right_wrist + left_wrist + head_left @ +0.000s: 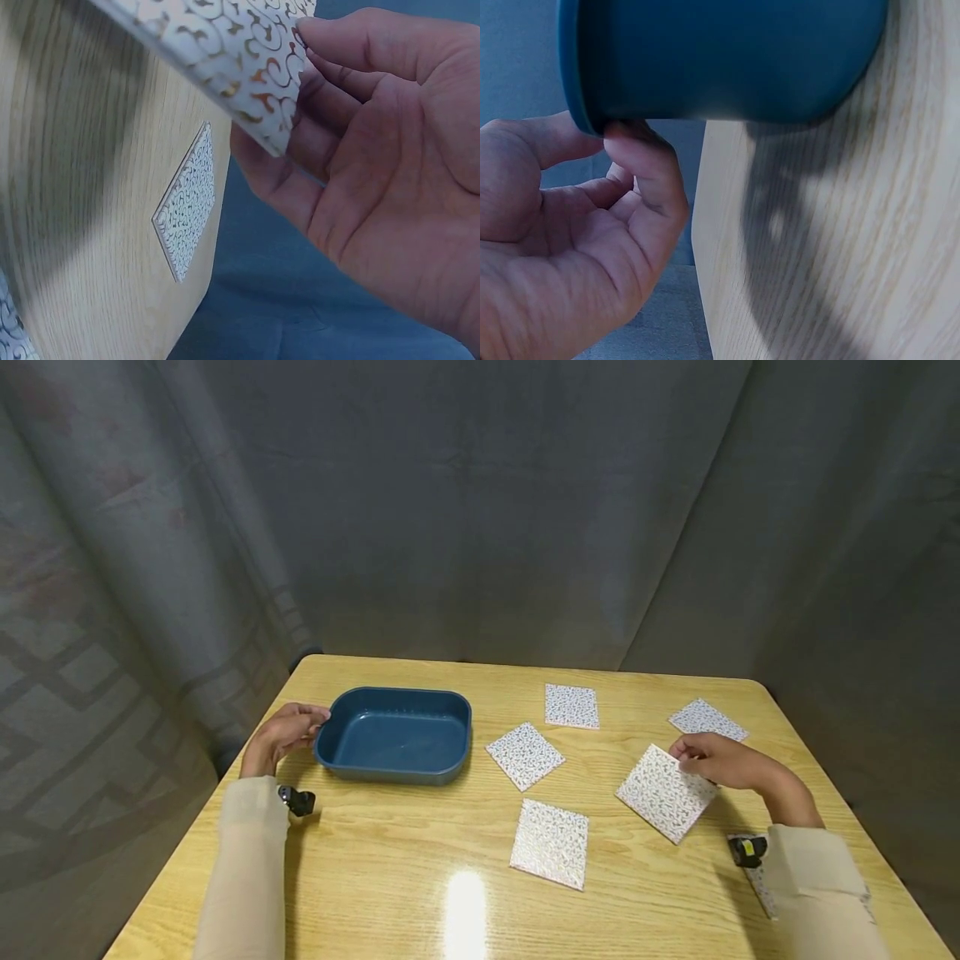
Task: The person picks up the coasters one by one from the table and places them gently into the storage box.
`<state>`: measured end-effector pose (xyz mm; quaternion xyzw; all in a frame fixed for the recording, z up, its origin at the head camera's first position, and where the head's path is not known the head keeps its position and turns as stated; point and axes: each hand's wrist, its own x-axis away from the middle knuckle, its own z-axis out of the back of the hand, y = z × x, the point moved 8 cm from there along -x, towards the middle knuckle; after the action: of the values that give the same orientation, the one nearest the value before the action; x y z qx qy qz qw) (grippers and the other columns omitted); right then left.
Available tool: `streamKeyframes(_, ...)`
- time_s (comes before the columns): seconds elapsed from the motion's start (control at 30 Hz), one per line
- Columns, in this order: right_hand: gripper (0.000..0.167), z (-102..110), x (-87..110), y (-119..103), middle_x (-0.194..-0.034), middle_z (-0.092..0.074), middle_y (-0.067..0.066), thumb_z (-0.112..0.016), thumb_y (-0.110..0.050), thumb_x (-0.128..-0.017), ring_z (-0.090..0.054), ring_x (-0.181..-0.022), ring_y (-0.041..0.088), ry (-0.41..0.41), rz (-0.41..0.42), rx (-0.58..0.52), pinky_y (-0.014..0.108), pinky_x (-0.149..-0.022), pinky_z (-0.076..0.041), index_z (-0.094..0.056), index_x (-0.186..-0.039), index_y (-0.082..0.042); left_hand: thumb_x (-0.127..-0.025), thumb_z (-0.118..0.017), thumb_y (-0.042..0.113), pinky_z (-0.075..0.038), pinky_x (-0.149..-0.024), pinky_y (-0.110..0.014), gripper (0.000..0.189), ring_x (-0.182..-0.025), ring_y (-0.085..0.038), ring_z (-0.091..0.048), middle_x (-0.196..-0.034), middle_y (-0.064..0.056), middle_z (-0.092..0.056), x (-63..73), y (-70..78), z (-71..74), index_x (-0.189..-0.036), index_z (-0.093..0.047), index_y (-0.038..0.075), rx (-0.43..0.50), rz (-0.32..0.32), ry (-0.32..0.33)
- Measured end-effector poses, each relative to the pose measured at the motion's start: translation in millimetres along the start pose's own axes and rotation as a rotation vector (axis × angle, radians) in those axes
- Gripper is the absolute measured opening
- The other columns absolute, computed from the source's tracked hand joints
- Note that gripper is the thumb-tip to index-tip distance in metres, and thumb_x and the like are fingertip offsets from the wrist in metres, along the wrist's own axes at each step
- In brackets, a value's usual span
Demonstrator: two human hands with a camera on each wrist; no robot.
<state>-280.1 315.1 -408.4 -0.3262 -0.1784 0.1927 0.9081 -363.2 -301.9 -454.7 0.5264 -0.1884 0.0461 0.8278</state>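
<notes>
Right hand (pixel 726 762) pinches a patterned tile (pixel 662 795) by its edge above the right side of a wooden table (pixel 360 860).
The left hand (pixel 291 728) grips the rim of a blue tray (pixel 405 776) at its left end. With the tile held at one edge only, a firm pinch and slow, level movement should guard against slips, its free corners best kept clear of the loose tiles (pixel 551 843).
</notes>
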Motion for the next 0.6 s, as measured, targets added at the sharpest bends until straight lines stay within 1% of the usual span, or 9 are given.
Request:
streamKeyframes(0.13,0.018,0,-0.9,2,-0.089,-0.054,0.005,-0.051,-0.001,-0.099,-0.044,-0.071,0.007,0.003,-0.032,-0.057,0.027,-0.061,-0.041,-0.057,-0.112,0.011,-0.107,-0.041,0.013,-0.049,-0.072,-0.025,0.041,-0.081,-0.014,-0.052,-0.08,0.0,-0.046,-0.2,-0.8,-0.6,-0.14,-0.042,-0.012,-0.005,0.003,0.007)
streamKeyframes(0.2,0.021,0,-0.5,5,-0.09,-0.055,0.006,-0.051,-0.003,-0.1,-0.045,-0.071,0.009,0.001,-0.077,-0.085,0.029,-0.06,-0.043,-0.055,-0.114,0.011,-0.107,-0.04,0.012,-0.049,-0.073,-0.025,0.041,-0.08,-0.013,-0.052,-0.08,0.0,-0.046,-0.1,-0.7,-1.0,-0.14,-0.042,-0.012,-0.002,-0.002,0.007)
streamKeyframes(0.33,0.026,0,-0.1,11,-0.098,-0.057,0.01,-0.05,-0.006,-0.101,-0.051,-0.078,0.014,-0.006,-0.175,-0.147,0.036,-0.066,-0.05,-0.052,-0.119,0.012,-0.107,-0.04,0.012,-0.048,-0.073,-0.025,0.041,-0.08,-0.013,-0.052,-0.08,0.001,-0.047,-0.3,-0.8,-1.4,-0.14,-0.041,-0.013,-0.001,-0.013,0.005)
streamKeyframes(0.4,0.028,-1,-0.2,14,-0.101,-0.058,0.012,-0.051,-0.007,-0.1,-0.054,-0.081,0.016,-0.006,-0.206,-0.182,0.038,-0.068,-0.052,-0.051,-0.121,0.012,-0.107,-0.04,0.011,-0.049,-0.073,-0.025,0.041,-0.081,-0.013,-0.053,-0.08,0.001,-0.047,-0.7,-1.0,-1.5,-0.14,-0.041,-0.013,-0.004,-0.016,0.005)
streamKeyframes(0.5,0.031,-1,0.0,15,-0.102,-0.058,0.012,-0.052,-0.008,-0.101,-0.055,-0.083,0.015,-0.003,-0.217,-0.229,0.039,-0.068,-0.053,-0.05,-0.124,0.013,-0.107,-0.04,0.011,-0.049,-0.073,-0.025,0.041,-0.082,-0.014,-0.054,-0.081,0.0,-0.048,-1.1,-1.5,-0.8,-0.14,-0.042,-0.013,-0.008,-0.017,0.006)
streamKeyframes(0.6,0.037,-1,0.4,15,-0.106,-0.057,0.014,-0.052,-0.01,-0.101,-0.056,-0.089,0.015,-0.001,-0.205,-0.261,0.038,-0.071,-0.054,-0.046,-0.129,0.014,-0.106,-0.04,0.011,-0.05,-0.074,-0.025,0.041,-0.082,-0.013,-0.054,-0.081,0.0,-0.049,-1.8,-2.1,-0.1,-0.14,-0.042,-0.013,-0.009,-0.013,0.01)
